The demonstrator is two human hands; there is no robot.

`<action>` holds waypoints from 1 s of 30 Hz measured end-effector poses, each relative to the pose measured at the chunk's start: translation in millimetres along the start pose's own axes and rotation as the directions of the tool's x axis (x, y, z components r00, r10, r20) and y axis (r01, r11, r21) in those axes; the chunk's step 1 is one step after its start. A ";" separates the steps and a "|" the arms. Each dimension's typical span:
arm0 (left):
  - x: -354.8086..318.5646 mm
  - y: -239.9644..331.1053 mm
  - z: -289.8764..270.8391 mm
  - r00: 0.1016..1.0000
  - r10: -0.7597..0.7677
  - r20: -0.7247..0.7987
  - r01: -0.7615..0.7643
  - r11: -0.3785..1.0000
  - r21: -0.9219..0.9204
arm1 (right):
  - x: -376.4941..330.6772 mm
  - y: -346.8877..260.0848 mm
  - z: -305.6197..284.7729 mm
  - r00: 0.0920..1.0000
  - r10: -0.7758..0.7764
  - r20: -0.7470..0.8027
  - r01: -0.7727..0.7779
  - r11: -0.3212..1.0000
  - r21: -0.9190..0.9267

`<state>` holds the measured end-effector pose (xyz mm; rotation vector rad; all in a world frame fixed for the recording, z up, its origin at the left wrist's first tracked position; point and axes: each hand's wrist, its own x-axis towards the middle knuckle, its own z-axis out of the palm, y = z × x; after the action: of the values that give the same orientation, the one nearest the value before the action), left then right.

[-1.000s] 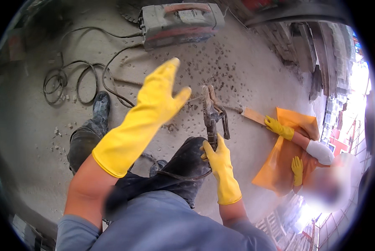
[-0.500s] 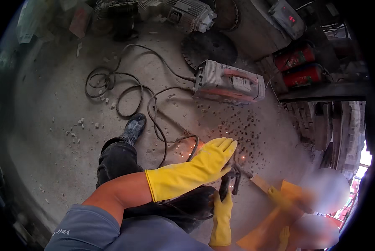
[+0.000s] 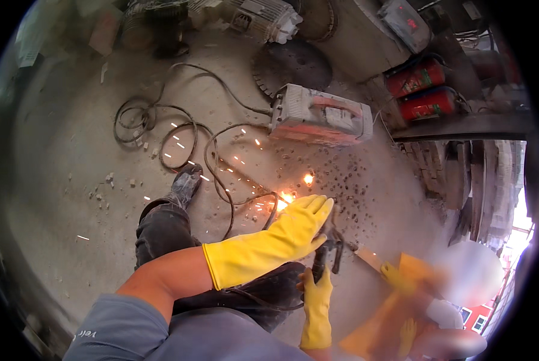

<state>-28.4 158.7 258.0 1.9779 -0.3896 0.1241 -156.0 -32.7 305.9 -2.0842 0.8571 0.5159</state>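
Observation:
My left hand, in a long yellow rubber glove, is held out flat with its fingers straight, just above the bright sparks. My right hand, gloved in yellow too, is wrapped round the black handle of a welding electrode holder. The holder's head lies partly behind my left fingers, and its tip is hidden. A long rusty bar lies on the floor and runs to the glowing spot. Close by, a black cable loops across the floor.
Beyond my hands stands a dusty welding machine; behind it lies a toothed saw blade. Red fire extinguishers are at right. A co-worker's gloved hand holds a tan flat piece at lower right. Debris litters the floor.
The small glow has flared into bright light, and sparks now fly to the left over the cable and my boot. My hands hold nearly the same pose.

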 end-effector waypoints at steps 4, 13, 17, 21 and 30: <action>16.2 6.4 -7.6 1.000 -0.015 -0.002 0.015 0.998 0.054 | -1.9 -6.0 -9.5 1.000 0.016 0.015 -0.017 0.999 0.031; 17.2 0.9 -5.3 0.997 -0.048 -0.055 0.051 0.997 0.060 | -1.1 -3.6 -16.1 1.000 0.021 0.004 -0.021 1.000 -0.004; 10.8 -9.0 -20.1 0.991 -0.133 0.017 0.131 0.986 0.107 | -11.9 12.6 -14.3 0.999 0.013 -0.046 -0.007 0.993 0.120; 27.6 -3.8 -26.3 0.994 -0.104 0.025 0.100 0.986 0.136 | -0.8 9.0 -16.7 0.997 0.073 -0.029 -0.070 0.993 0.092; 16.5 -1.2 -10.7 0.999 0.030 0.036 -0.038 0.963 0.265 | 8.7 1.9 -9.8 0.998 0.053 -0.030 -0.050 0.996 0.079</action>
<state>-11.6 165.2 265.9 2.2409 -0.4464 0.1742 -150.8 -44.8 305.4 -2.0084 0.9374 0.4702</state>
